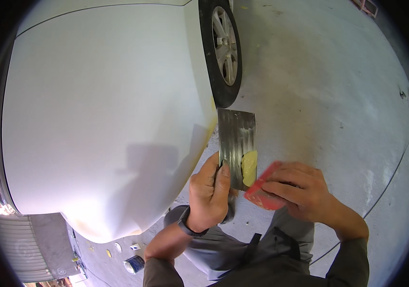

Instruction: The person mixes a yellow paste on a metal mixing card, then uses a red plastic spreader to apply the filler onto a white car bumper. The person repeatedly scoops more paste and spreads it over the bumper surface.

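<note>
My left hand point(211, 190) is closed on a flat metal plate point(235, 131), its thumb lying on the top face. Grey smears streak the plate, and a lump of pale yellow-green filler paste point(249, 168) sits near its lower right edge. In my right hand point(305, 187) is a red plastic spreader point(266, 195), pinched between thumb and fingers. The spreader's edge is close to the plate's lower right corner; whether they touch I cannot tell. Just left of the plate is a white car body panel point(104, 95), with a yellowish strip along its lower edge.
Beyond the plate stands the car's wheel point(224, 48). A dark can point(134, 264) and small scattered items are on the concrete floor point(319, 95) at lower left. A thin cable point(390, 185) runs along the floor on the right. My grey-trousered legs point(290, 234) are below my hands.
</note>
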`<state>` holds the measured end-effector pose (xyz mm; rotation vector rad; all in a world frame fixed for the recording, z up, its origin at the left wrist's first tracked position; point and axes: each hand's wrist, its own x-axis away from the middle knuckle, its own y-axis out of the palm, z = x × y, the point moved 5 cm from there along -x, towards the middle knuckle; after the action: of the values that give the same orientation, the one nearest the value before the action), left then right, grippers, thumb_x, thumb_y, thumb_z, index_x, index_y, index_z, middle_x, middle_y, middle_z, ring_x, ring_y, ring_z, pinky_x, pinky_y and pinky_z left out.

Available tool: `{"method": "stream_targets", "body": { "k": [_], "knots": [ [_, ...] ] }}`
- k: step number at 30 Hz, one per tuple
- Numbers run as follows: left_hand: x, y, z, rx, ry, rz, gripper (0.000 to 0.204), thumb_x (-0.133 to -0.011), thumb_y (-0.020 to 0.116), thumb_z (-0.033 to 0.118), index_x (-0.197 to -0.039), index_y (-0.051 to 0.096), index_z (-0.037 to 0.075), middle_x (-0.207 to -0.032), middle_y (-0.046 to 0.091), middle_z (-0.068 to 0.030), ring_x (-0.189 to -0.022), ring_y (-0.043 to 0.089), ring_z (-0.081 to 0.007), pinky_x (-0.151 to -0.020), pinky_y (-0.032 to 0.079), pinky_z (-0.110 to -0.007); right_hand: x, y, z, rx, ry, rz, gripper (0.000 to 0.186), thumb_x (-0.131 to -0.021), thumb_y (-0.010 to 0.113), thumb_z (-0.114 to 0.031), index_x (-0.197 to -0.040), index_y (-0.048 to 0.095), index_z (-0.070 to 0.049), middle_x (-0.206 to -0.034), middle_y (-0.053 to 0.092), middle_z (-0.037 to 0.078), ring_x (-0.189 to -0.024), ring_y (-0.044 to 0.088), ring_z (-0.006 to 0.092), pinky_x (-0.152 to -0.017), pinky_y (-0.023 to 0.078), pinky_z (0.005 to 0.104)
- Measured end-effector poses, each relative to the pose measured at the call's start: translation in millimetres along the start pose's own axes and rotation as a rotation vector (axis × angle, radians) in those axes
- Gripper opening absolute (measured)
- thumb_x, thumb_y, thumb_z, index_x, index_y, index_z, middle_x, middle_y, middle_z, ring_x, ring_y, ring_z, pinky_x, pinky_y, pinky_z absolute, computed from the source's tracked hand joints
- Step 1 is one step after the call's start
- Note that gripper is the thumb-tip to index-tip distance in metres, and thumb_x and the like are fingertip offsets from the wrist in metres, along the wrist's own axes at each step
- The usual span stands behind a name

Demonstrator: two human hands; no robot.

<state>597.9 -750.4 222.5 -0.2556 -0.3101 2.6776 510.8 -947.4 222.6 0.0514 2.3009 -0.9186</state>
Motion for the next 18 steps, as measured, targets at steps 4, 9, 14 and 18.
{"method": "stream_targets", "body": {
  "k": [4,9,14,18],
  "knots": [
    [-3.9,-14.0,-19.6,-0.035,-0.04,0.14,0.031,-0.111,0.052,0.009,-0.135,0.06,-0.01,-0.083,0.07,-0.0115,-0.062,0.065,-0.0129,-0.058,0.056,-0.03,46.8,20.5,43.2,-0.289,0.217,-0.313,0.036,-0.082,0.074,0.007,-0.115,0.077,-0.008,-0.109,0.076,0.007,-0.1,0.074,0.0278,-0.088,0.063,0.0412],
    [-5.9,11.8,-43.3,-0.484,0.031,-0.149,0.029,-0.103,0.061,0.005,-0.127,0.061,-0.01,-0.085,0.068,-0.0281,-0.07,0.07,-0.042,-0.064,0.055,-0.047,114.7,45.4,137.9,-1.124,1.143,0.423,0.023,-0.105,0.063,-0.009,-0.126,0.068,-0.002,-0.116,0.075,0.008,-0.101,0.073,0.0199,-0.09,0.064,0.0443],
    [-14.1,37.4,-75.3,-0.666,-0.173,-0.488,0.027,-0.103,0.058,0.011,-0.12,0.058,-0.009,-0.081,0.068,-0.0287,-0.074,0.068,-0.0483,-0.068,0.054,-0.055,121.4,54.9,179.2,-1.202,1.259,0.382,0.029,-0.106,0.063,-0.012,-0.133,0.063,-0.001,-0.116,0.072,0.008,-0.101,0.073,0.0177,-0.09,0.065,0.0417],
    [-15.8,41.5,-102.8,-0.745,-0.263,-0.604,0.026,-0.097,0.059,0.007,-0.114,0.056,-0.012,-0.077,0.068,-0.0275,-0.072,0.069,-0.0461,-0.065,0.054,-0.055,83.4,58.7,196.2,-1.183,1.099,0.285,0.025,-0.103,0.066,-0.009,-0.127,0.068,-0.001,-0.114,0.072,0.003,-0.1,0.068,0.012,-0.088,0.058,0.0316]
  ]
}}
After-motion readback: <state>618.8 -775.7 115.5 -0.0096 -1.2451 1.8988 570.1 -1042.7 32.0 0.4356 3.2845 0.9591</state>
